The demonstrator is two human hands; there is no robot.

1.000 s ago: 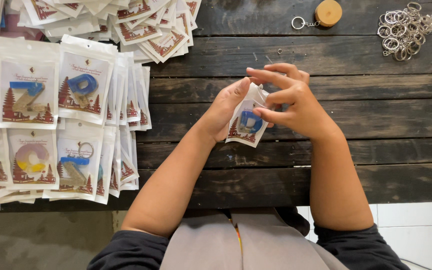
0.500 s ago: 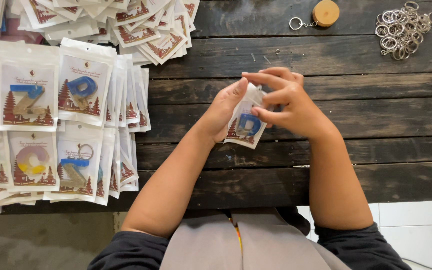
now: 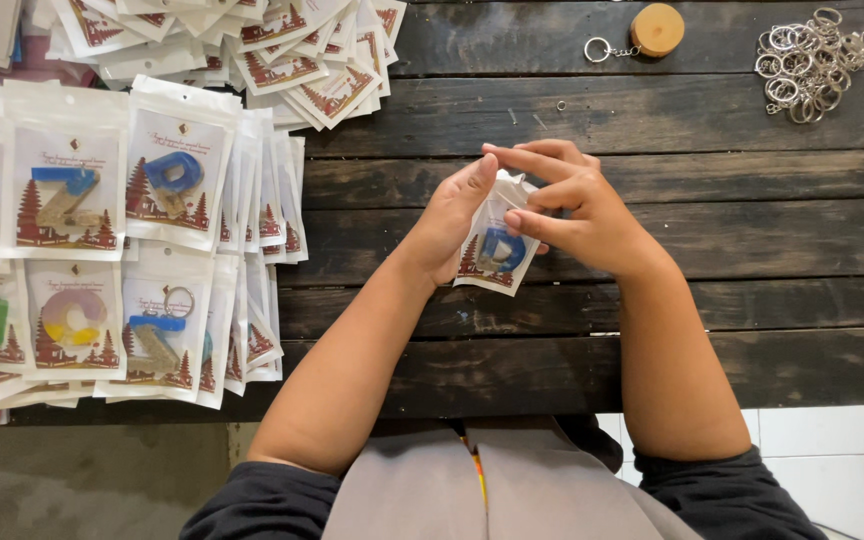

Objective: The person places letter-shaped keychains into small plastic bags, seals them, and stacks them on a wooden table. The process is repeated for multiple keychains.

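Both hands meet over the middle of a dark wooden plank table (image 3: 752, 240). Between them is a small clear plastic packet (image 3: 495, 255) with a white printed card and a blue letter-shaped keychain inside. My left hand (image 3: 449, 218) grips the packet from its left side, thumb against its top edge. My right hand (image 3: 572, 205) pinches the packet's top right, fingers curled over it. The packet's upper part is hidden behind the fingers.
Rows of filled packets (image 3: 122, 240) with coloured letter keychains cover the table's left side. A loose heap of more packets (image 3: 282, 50) lies at the top. A round wooden keychain (image 3: 652, 30) and a pile of metal key rings (image 3: 812, 60) sit at the top right.
The hands and the packet have stayed in almost the same place. The right fingers have shifted slightly along the packet's top edge.
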